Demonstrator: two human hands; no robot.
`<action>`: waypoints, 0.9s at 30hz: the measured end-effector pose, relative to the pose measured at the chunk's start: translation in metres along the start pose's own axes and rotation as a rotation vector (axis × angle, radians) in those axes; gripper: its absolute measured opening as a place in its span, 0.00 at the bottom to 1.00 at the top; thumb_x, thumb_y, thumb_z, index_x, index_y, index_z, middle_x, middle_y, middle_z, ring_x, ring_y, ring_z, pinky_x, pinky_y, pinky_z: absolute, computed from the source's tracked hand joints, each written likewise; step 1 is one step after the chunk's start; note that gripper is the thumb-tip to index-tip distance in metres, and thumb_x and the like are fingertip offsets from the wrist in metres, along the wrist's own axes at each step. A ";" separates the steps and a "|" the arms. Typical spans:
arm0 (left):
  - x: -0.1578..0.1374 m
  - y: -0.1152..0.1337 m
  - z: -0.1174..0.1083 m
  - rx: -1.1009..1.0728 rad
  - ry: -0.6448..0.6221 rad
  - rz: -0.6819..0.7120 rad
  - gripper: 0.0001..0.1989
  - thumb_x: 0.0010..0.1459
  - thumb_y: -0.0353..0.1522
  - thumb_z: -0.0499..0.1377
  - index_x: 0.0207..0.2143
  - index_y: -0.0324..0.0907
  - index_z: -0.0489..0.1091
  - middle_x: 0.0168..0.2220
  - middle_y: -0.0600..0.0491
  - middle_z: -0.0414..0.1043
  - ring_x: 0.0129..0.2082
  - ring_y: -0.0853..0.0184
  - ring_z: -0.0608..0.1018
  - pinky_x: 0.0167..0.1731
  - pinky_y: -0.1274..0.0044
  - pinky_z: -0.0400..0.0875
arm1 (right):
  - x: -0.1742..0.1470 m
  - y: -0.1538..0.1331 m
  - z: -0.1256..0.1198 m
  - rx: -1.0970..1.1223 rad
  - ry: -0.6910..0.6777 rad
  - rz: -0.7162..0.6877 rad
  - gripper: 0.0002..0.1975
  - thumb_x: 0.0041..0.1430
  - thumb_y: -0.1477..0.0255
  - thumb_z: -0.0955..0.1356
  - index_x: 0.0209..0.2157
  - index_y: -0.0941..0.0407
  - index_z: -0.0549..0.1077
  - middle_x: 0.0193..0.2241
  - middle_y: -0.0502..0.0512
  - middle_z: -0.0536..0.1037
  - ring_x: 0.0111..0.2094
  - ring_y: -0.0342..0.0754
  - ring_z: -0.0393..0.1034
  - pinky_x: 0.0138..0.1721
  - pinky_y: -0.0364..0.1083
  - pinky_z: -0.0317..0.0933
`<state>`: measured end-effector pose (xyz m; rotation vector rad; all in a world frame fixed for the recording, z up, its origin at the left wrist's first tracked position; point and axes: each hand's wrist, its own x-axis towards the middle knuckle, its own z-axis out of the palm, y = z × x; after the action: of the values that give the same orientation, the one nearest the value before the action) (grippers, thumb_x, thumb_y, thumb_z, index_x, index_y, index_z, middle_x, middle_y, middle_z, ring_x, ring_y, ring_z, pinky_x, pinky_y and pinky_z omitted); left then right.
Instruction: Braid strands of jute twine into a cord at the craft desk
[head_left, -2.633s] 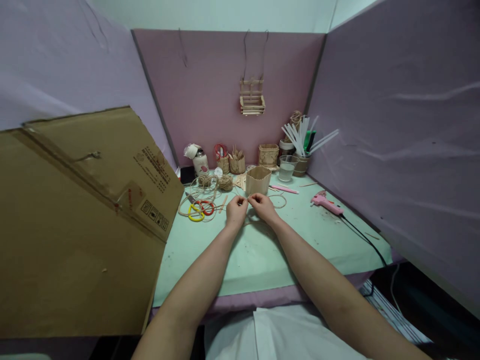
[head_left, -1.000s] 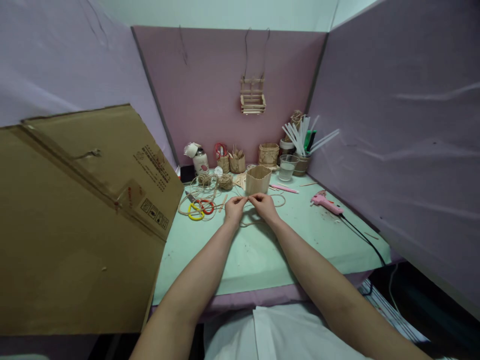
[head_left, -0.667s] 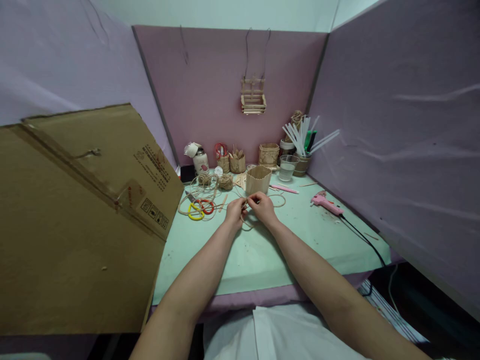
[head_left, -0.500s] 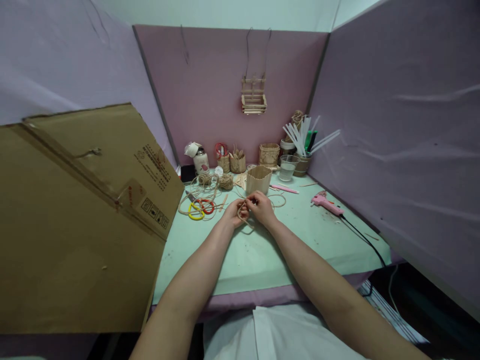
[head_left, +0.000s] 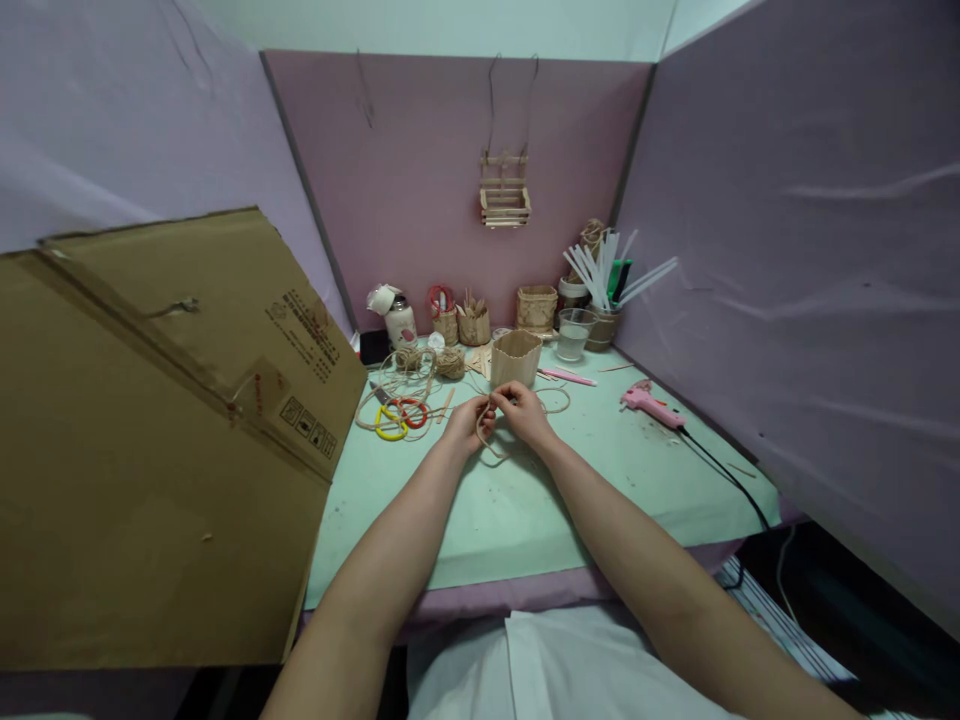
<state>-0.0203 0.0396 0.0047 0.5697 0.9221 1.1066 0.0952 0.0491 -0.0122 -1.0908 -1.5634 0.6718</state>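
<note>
My left hand (head_left: 472, 424) and my right hand (head_left: 520, 412) meet over the middle of the table, fingertips pinched close together. Between them they hold a tan twine (head_left: 489, 460); one loop hangs below my left hand and another stretch lies on the cloth to the right. Just behind my fingers stands an open container of pale craft sticks (head_left: 517, 358). Left of my hands, scissors with red and yellow handles (head_left: 391, 422) lie among loose twine coils. The exact spot where the fingertips grip the twine is too small to make out.
A pink glue gun (head_left: 654, 404) with a black cord lies at the right. A large cardboard sheet (head_left: 187, 450) leans at the left. Along the back stand a clear cup of water (head_left: 573, 338), a jar (head_left: 402, 322), stick-filled pots (head_left: 474, 328) and a twine ball (head_left: 451, 363).
The view has shifted very slightly. My fingertips move a little at the twine; both hands stay in nearly the same place.
</note>
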 end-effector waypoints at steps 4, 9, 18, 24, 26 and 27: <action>-0.001 0.001 -0.001 0.001 -0.002 0.007 0.05 0.50 0.25 0.58 0.24 0.36 0.63 0.19 0.58 0.59 0.15 0.82 0.59 0.13 0.88 0.50 | 0.000 0.001 0.001 0.052 -0.029 0.033 0.12 0.49 0.61 0.65 0.27 0.57 0.71 0.25 0.52 0.74 0.29 0.45 0.66 0.34 0.44 0.60; -0.004 -0.008 0.004 0.156 0.074 0.240 0.07 0.48 0.27 0.62 0.27 0.37 0.64 0.22 0.56 0.66 0.19 0.79 0.67 0.18 0.87 0.59 | 0.002 0.002 -0.002 0.123 -0.011 0.144 0.15 0.48 0.59 0.66 0.26 0.57 0.71 0.24 0.52 0.74 0.27 0.45 0.66 0.32 0.44 0.60; 0.005 -0.013 0.000 0.412 0.116 0.476 0.07 0.44 0.26 0.62 0.27 0.38 0.66 0.20 0.58 0.66 0.20 0.76 0.68 0.22 0.83 0.61 | 0.004 0.008 -0.002 0.131 -0.005 0.147 0.15 0.46 0.59 0.67 0.26 0.58 0.72 0.25 0.52 0.74 0.28 0.45 0.66 0.30 0.43 0.60; 0.008 -0.019 -0.005 0.653 0.071 0.473 0.05 0.48 0.32 0.59 0.23 0.39 0.69 0.19 0.55 0.68 0.18 0.74 0.65 0.21 0.81 0.56 | 0.005 0.009 -0.004 0.122 0.044 0.167 0.14 0.46 0.60 0.67 0.24 0.58 0.71 0.21 0.51 0.73 0.25 0.44 0.64 0.27 0.42 0.58; 0.008 -0.019 -0.008 0.772 0.046 0.500 0.08 0.48 0.33 0.58 0.20 0.39 0.69 0.17 0.54 0.67 0.19 0.73 0.64 0.21 0.80 0.55 | 0.004 0.009 -0.004 0.109 0.055 0.191 0.14 0.45 0.60 0.67 0.22 0.57 0.70 0.19 0.50 0.71 0.23 0.43 0.63 0.26 0.42 0.57; 0.008 -0.019 -0.008 0.817 0.044 0.529 0.09 0.48 0.34 0.58 0.19 0.40 0.69 0.16 0.54 0.67 0.19 0.72 0.64 0.22 0.80 0.55 | 0.004 0.009 -0.004 0.094 0.064 0.203 0.14 0.45 0.60 0.66 0.22 0.57 0.69 0.19 0.49 0.71 0.23 0.43 0.63 0.25 0.42 0.57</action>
<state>-0.0164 0.0396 -0.0174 1.5290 1.3033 1.1795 0.1016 0.0561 -0.0165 -1.1987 -1.3647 0.8303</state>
